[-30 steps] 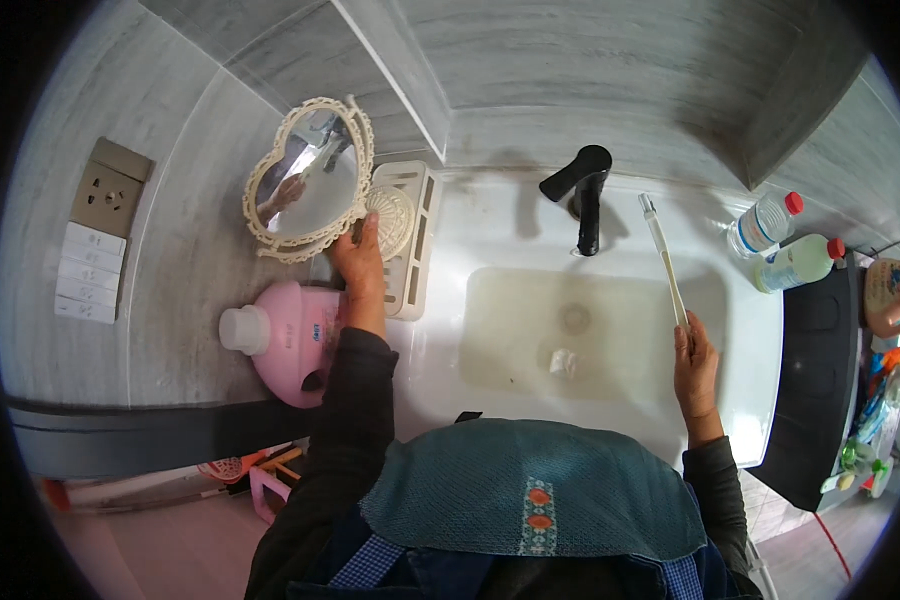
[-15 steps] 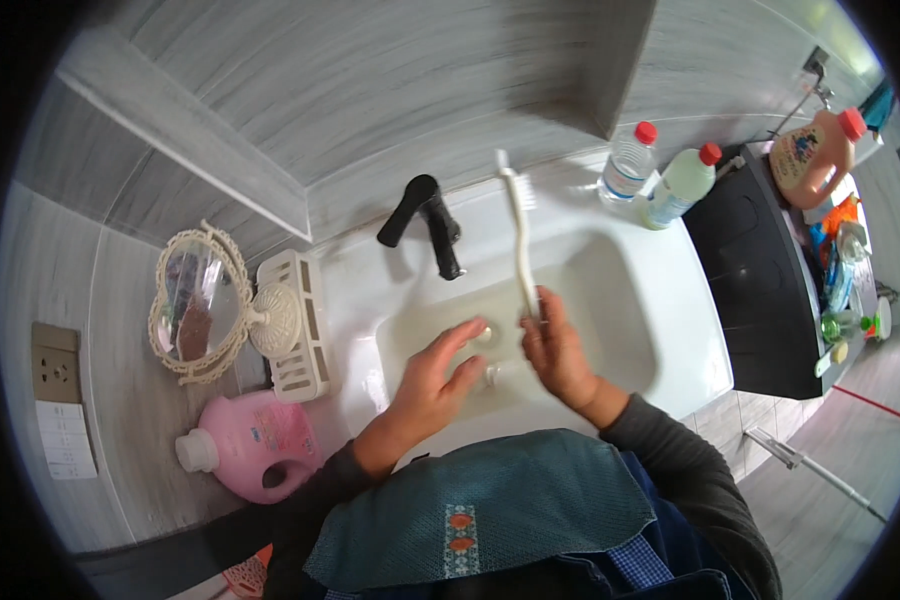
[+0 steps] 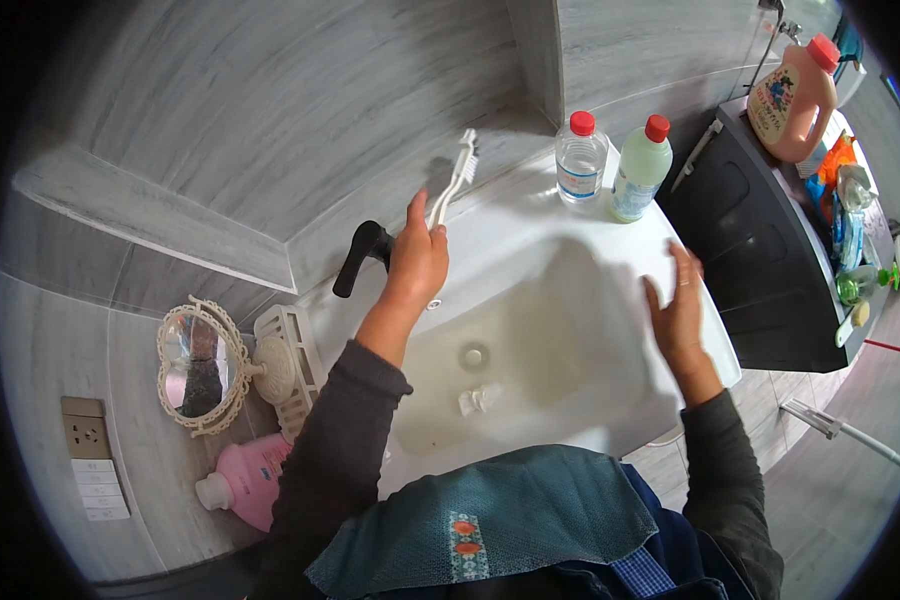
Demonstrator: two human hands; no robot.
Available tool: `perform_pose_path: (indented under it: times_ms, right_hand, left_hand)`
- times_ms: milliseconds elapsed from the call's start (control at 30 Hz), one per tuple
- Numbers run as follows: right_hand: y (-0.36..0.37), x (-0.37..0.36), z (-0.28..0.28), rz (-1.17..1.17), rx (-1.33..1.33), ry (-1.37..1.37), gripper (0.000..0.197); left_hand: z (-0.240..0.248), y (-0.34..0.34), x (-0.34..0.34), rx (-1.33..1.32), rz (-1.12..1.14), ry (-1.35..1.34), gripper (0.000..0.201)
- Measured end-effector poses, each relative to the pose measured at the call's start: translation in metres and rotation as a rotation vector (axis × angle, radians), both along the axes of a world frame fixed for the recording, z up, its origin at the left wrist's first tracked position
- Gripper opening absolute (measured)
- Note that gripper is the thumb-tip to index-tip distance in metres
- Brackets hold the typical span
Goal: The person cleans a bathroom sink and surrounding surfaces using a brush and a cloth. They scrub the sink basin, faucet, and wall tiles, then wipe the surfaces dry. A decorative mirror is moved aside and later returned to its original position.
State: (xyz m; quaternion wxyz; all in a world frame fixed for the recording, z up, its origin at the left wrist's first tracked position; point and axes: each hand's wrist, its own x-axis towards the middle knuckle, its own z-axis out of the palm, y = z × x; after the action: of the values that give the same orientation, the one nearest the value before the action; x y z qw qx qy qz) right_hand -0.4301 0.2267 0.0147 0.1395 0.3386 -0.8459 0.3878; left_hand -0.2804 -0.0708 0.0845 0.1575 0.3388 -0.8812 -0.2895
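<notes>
A white long-handled scrub brush [image 3: 459,178] is gripped in my left hand [image 3: 419,262], raised over the back rim of the sink beside the black faucet [image 3: 362,258]. Its bristles point up and to the right, and the lower handle is hidden in my fist. My right hand [image 3: 678,315] hovers over the sink's right rim, fingers spread and holding nothing. Below lies the white sink [image 3: 610,400] with shallow water, a round drain [image 3: 474,355] and a small crumpled white piece [image 3: 480,399].
A clear bottle [image 3: 581,160] and a pale green bottle [image 3: 641,170], both red-capped, stand on the back right rim. At left are an ornate mirror [image 3: 198,365], a soap rack [image 3: 300,350] and a pink jug [image 3: 250,480]. A dark cabinet [image 3: 760,230] stands right.
The scrub brush has passed from my right hand to my left and moved left toward the faucet. My right hand has let go and swung right, opening over the rim.
</notes>
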Motion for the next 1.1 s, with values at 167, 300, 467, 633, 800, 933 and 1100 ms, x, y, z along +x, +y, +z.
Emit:
perform_pose_path:
  times_ms: [167,300,467,633,800,933,1100]
  right_hand:
    - [0.033,-0.056,-0.013,-0.178,0.197,-0.071,0.069]
    - [0.04,-0.05,-0.04,-0.158,0.412,-0.149,0.07]
    - [0.037,-0.048,-0.043,-0.111,0.291,-0.081,0.066]
    - [0.039,-0.05,-0.046,-0.107,0.211,-0.111,0.062]
    - [0.043,-0.051,-0.046,-0.091,0.141,-0.119,0.059]
    - [0.042,-0.051,-0.046,-0.063,0.108,-0.108,0.057]
    - [0.036,-0.049,-0.043,-0.069,0.106,-0.142,0.058]
  left_hand:
    - [-0.015,-0.019,-0.039,-0.309,0.146,-0.403,0.044]
    - [-0.014,-0.024,-0.081,-0.301,0.073,-0.45,0.036]
    - [-0.008,-0.03,-0.108,-0.334,-0.056,-0.418,0.038]
    - [-0.01,-0.036,-0.129,-0.299,-0.188,-0.332,0.042]
    - [0.043,-0.072,-0.137,-0.272,-0.216,-0.365,0.036]
    - [0.045,-0.089,-0.147,-0.428,-0.231,-0.397,0.035]
    - [0.019,-0.082,-0.159,-0.339,-0.298,-0.371,0.034]
